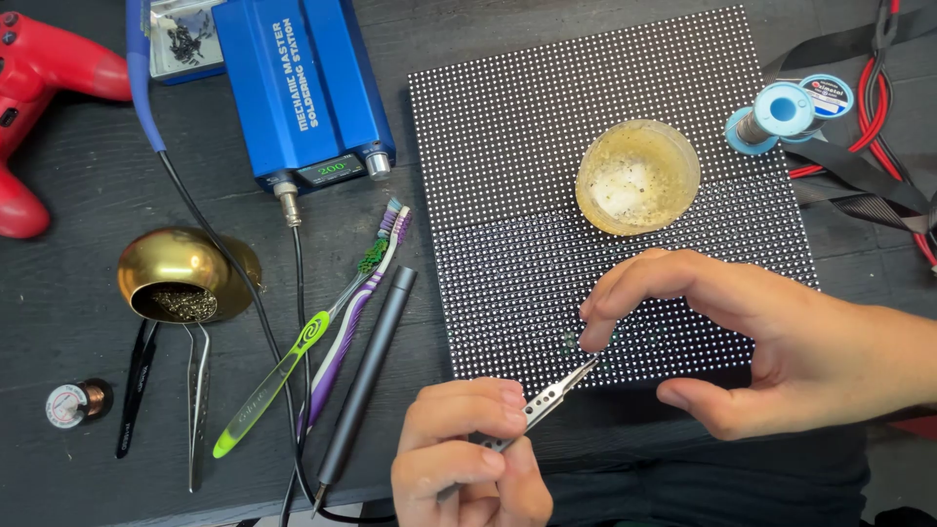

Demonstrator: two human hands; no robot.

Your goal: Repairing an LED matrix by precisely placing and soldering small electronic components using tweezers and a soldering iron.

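My left hand (468, 454) is at the bottom centre, closed on silver tweezers (551, 395) whose tip points up-right to the lower edge of a black LED matrix panel (508, 195). My right hand (771, 337) comes in from the right and arches over the panel's lower right part. Its fingers are spread and empty, and one fingertip touches the panel just above the tweezers' tip. A few small greenish spots show on the panel by that fingertip. A round dish of yellowish paste (637, 177) stands on the panel.
A blue soldering station (303, 88) stands at the top, its cable running down the table. Left of the panel lie two toothbrushes (322, 332), a dark pen-shaped tool (366, 376), spare tweezers (198, 400) and a brass bowl (181, 273). Solder spool (776, 115) and red cables at right; red controller (39, 88) far left.
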